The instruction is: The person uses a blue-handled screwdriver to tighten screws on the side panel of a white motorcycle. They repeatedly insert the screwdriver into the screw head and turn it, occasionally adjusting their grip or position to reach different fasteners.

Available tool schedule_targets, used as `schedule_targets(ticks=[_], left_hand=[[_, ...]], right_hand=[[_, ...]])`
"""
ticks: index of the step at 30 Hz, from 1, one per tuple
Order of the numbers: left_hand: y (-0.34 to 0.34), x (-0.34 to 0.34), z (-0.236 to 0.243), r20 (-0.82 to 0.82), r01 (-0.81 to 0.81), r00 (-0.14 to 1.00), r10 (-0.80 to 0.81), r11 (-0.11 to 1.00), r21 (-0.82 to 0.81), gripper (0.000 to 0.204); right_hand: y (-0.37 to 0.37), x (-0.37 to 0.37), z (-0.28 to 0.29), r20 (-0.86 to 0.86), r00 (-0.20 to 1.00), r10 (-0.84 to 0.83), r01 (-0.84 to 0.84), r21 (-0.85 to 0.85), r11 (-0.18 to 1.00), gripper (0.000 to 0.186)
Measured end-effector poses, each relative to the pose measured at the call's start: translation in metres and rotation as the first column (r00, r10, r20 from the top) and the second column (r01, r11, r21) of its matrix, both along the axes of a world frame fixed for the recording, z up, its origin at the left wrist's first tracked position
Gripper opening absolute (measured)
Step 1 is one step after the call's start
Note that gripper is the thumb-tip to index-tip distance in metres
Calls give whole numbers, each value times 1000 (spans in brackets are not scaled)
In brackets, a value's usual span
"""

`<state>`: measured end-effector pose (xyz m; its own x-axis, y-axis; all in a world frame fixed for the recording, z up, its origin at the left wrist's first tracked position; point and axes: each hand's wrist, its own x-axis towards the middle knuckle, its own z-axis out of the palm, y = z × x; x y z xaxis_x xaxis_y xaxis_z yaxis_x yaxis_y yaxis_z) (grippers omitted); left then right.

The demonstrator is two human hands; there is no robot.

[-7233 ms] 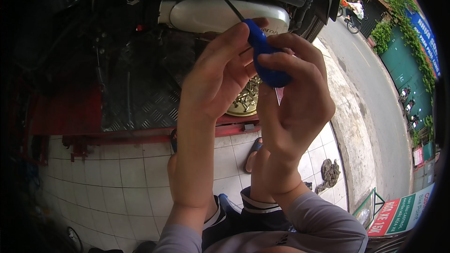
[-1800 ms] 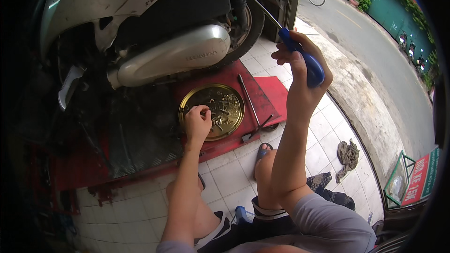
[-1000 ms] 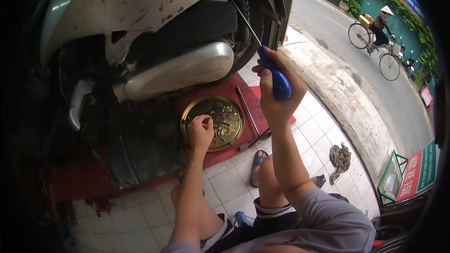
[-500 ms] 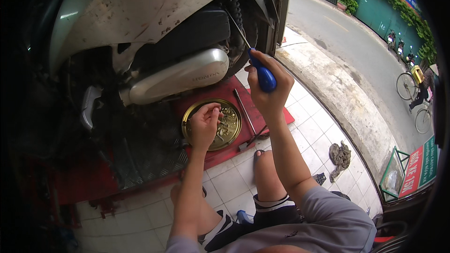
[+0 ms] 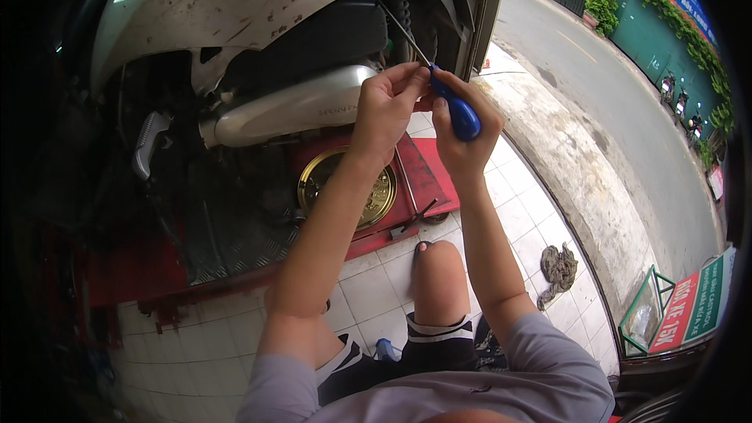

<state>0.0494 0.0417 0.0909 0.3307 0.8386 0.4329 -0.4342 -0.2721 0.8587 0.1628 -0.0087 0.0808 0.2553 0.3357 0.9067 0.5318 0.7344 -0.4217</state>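
Note:
My right hand [image 5: 474, 129] is wrapped round the blue handle of a screwdriver [image 5: 460, 113]. Its long metal shaft slants up and left, the tip in front of the dark gap by the shock absorber spring [image 5: 401, 12] of a scooter [image 5: 211, 12]. Thumb and fingers pinched, my left hand [image 5: 384, 110] meets the screwdriver where shaft and handle join; whatever sits in that pinch is too small or hidden to name. Below my left wrist lies a round gold-coloured tray [image 5: 308, 176] with small metal parts, partly covered by my forearm.
The scooter stands on a red lift platform [image 5: 435, 176]. A long metal bar [image 5: 407, 176] and a T-shaped tool [image 5: 413, 222] lie on it, right of the tray. A crumpled rag [image 5: 558, 268] is on the white tiles. A street runs along the right, beyond a concrete ledge [image 5: 564, 141].
My left hand has lifted away from the tray and come up to the screwdriver beside my right hand. The right hand keeps its grip and sits slightly further right in the picture.

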Motion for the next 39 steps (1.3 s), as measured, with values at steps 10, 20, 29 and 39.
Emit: schedule_targets(ticks=[10, 20, 29, 39], left_hand=[[3, 0, 3, -3, -21, 1000, 21, 1000, 20, 21], [-1, 2, 7, -19, -35, 999, 35, 999, 8, 21], [5, 1, 35, -45, 83, 995, -86, 995, -57, 23], [11, 13, 56, 216, 328, 936, -277, 910, -254, 25]], right_hand=[[2, 0, 4, 30, 999, -38, 37, 35, 999, 31], [2, 3, 5, 30, 999, -30, 29, 36, 999, 31], [10, -7, 44, -305, 946, 113, -119, -2, 993, 19], [-7, 44, 83, 290, 943, 162, -98, -223, 970, 24]])
